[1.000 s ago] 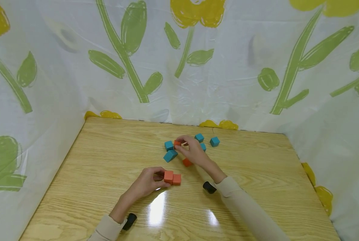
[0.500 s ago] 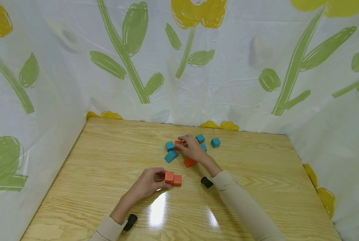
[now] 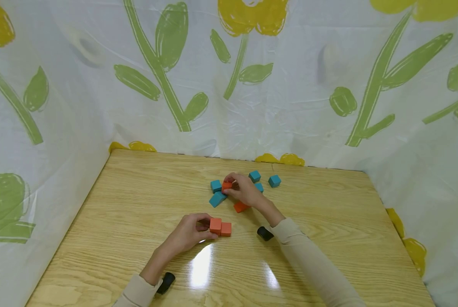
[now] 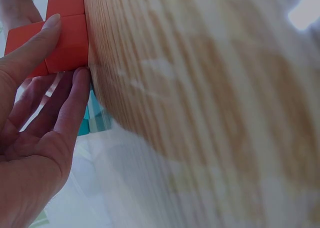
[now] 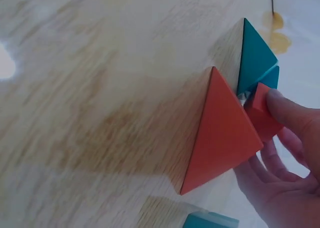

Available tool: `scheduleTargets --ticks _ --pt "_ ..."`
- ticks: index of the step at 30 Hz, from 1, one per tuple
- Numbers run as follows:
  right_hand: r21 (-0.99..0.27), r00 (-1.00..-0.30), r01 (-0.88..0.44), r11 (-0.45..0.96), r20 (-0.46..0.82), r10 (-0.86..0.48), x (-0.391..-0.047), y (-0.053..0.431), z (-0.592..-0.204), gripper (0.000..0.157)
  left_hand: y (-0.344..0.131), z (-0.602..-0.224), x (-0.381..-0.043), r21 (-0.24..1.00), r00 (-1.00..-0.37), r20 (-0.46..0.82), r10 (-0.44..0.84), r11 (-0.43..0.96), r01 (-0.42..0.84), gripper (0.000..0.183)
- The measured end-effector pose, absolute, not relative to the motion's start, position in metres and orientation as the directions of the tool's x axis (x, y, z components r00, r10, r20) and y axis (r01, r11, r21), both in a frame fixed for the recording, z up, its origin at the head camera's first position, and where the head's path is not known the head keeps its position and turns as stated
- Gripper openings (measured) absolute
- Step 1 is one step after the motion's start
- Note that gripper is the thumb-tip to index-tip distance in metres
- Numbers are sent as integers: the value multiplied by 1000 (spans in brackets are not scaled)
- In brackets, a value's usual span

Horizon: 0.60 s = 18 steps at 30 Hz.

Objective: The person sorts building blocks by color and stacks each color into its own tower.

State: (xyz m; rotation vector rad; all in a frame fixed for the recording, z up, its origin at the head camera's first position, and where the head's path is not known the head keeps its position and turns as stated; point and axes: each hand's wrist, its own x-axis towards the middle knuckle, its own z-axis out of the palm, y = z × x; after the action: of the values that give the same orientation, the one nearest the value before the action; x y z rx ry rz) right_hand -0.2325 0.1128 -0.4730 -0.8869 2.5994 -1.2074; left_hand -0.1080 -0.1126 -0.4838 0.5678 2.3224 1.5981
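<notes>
In the head view my left hand (image 3: 190, 232) holds a small stack of red cubes, thumb on one side and fingers on the other. An upper red cube (image 4: 22, 38) sits on a lower red cube (image 4: 67, 43), and another red cube (image 3: 226, 229) stands beside them on the table. Farther back, my right hand (image 3: 246, 189) pinches a red block (image 5: 262, 111) between thumb and fingers, right by a teal cube (image 3: 215, 185) and a teal triangular block (image 3: 217, 199). A red triangular block (image 5: 220, 135) lies just below that hand.
Right of the right hand are a teal cube (image 3: 254, 176), another teal cube (image 3: 274, 181) and a partly hidden teal block (image 3: 259, 187). The wooden table (image 3: 328, 238) is bordered by a white flowered curtain (image 3: 290, 106) at the back and sides.
Half a second ago the right fingers were spread looser around the red block; now they pinch it, and its visible face looks smaller. The left hand and its red cubes stay in place.
</notes>
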Motion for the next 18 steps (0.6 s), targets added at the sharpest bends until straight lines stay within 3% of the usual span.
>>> scheduleTargets --ticks 9,18 --pt "-757 -840 -423 498 122 -528 -223 118 -465 36 -114 -486 -108 923 -896 12 445 340 181 27" --pt "-761 -820 -450 467 145 -554 -207 128 -452 35 -113 -485 -109 932 -893 9 449 320 170 28"
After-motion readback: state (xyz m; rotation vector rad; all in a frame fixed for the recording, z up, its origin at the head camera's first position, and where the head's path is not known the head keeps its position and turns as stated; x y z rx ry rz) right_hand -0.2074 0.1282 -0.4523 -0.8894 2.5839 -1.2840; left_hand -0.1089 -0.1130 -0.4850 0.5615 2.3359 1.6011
